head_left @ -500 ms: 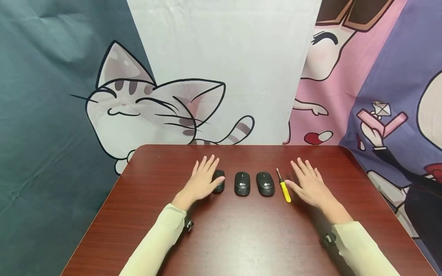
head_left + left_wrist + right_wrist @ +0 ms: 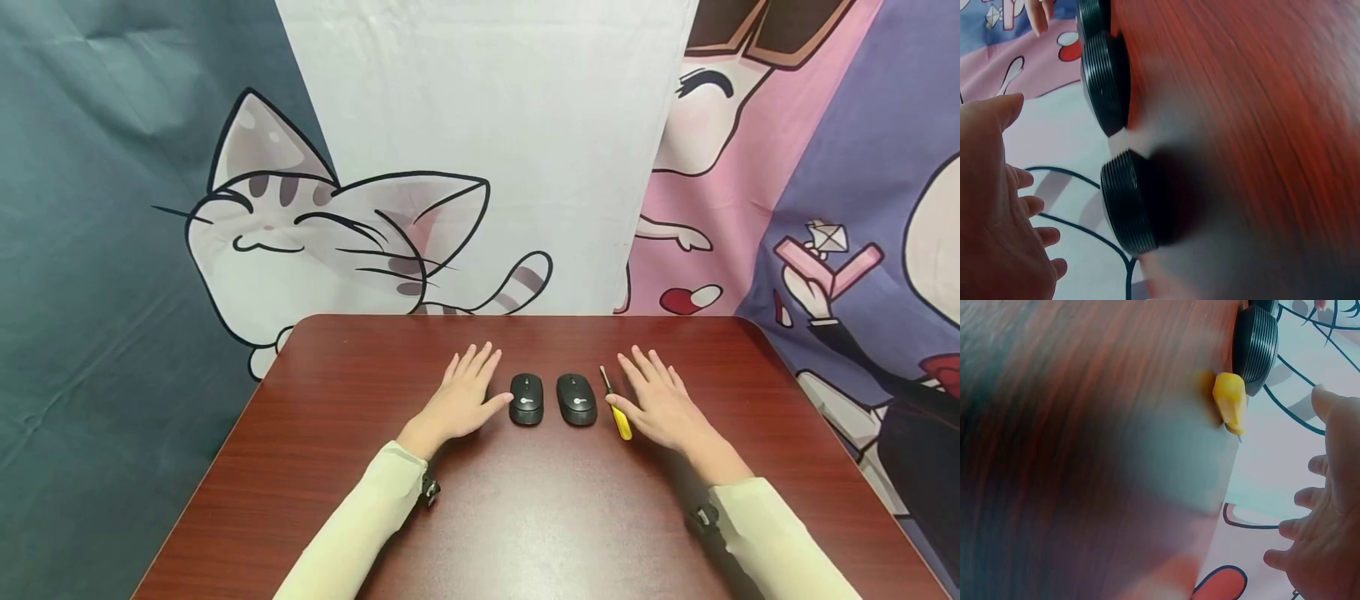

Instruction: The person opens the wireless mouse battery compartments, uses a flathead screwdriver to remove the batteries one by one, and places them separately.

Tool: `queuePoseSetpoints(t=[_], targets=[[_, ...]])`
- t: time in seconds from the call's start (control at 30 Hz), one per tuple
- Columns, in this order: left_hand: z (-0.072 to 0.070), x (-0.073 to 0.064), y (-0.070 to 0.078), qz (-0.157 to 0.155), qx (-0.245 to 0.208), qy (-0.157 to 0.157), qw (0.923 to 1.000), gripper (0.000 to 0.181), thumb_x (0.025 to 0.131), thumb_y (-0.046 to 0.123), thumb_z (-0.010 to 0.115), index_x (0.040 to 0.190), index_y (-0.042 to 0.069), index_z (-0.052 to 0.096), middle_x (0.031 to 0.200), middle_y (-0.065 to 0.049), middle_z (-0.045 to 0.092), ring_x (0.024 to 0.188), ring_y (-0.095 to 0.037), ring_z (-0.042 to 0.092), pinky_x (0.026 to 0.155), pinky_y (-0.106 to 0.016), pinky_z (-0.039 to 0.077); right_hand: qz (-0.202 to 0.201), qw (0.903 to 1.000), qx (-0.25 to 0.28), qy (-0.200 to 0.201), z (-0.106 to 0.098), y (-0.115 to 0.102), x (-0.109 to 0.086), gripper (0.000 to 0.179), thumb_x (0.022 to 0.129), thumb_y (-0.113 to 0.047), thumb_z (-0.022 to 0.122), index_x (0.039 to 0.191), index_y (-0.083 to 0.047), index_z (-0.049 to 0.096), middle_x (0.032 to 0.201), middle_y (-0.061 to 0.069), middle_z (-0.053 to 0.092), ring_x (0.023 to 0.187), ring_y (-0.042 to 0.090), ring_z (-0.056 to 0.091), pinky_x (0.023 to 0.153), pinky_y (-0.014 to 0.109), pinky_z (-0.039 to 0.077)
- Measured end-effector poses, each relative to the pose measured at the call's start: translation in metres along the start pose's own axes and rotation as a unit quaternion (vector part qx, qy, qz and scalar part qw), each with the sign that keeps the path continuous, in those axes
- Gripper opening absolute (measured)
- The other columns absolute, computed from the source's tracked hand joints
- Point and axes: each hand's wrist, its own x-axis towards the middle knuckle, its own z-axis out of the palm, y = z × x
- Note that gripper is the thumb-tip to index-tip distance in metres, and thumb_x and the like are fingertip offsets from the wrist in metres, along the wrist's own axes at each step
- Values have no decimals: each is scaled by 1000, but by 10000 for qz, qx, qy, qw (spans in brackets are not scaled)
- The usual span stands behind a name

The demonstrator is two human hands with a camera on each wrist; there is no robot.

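Observation:
My left hand (image 2: 459, 406) hangs above the table with straight, spread fingers and holds nothing. Beneath it, one black computer mouse (image 2: 1129, 203) shows in the left wrist view, while the head view hides it behind the hand. The left thumb tip overlaps the edge of the middle mouse (image 2: 527, 400) in the head view; the left wrist view shows them apart. A third mouse (image 2: 577, 400) lies to the right. My right hand (image 2: 663, 408), also empty and spread flat, hovers beside a screwdriver (image 2: 622, 423) with a yellow handle, its thumb partly covering it.
The brown wooden table (image 2: 525, 517) bears the mice and screwdriver in one row near its far part. Behind it hangs a printed cloth (image 2: 480, 100) with a cartoon cat. Both wrists carry small dark devices below the sleeves.
My left hand has shifted right, now covering the leftmost mouse in the head view. My right hand has moved slightly left, over part of the screwdriver. The objects have not visibly moved.

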Motion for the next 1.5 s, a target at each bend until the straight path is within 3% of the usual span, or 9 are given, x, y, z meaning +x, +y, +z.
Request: queuePoseSetpoints(t=[0.27, 0.57, 1.2, 1.5], targets=[[5, 7, 16, 49, -73, -258, 9996, 80, 102, 61, 42, 163, 17, 15, 171, -5, 10, 157, -28, 3, 129, -54, 3, -100, 9999, 48, -56, 7, -3, 4, 81, 97, -53, 60, 158, -7, 32, 164, 25, 23, 151, 49, 12, 119, 73, 15], [13, 15, 27, 224, 113, -277, 9993, 79, 102, 60, 41, 163, 14, 18, 170, -6, 11, 156, -30, 7, 128, -56, 8, -290, 9996, -37, -4, 11, -9, 4, 77, 98, -51, 60, 156, -6, 37, 163, 25, 25, 149, 51, 17, 118, 74, 18], [40, 34, 51, 281, 84, -513, 9983, 80, 101, 58, 47, 162, 12, 23, 168, -8, 20, 155, -33, 15, 128, -57, 12, -388, 9989, -42, -251, 18, -16, 6, 80, 95, -50, 65, 156, -7, 36, 162, 24, 30, 148, 51, 22, 118, 73, 21], [52, 41, 59, 422, 480, -688, 9956, 80, 101, 61, 44, 161, 12, 24, 168, -6, 22, 154, -33, 18, 128, -56, 14, -538, 9979, -183, -307, 23, -17, 8, 77, 96, -46, 65, 155, -6, 38, 161, 23, 32, 147, 50, 24, 117, 73, 23]])
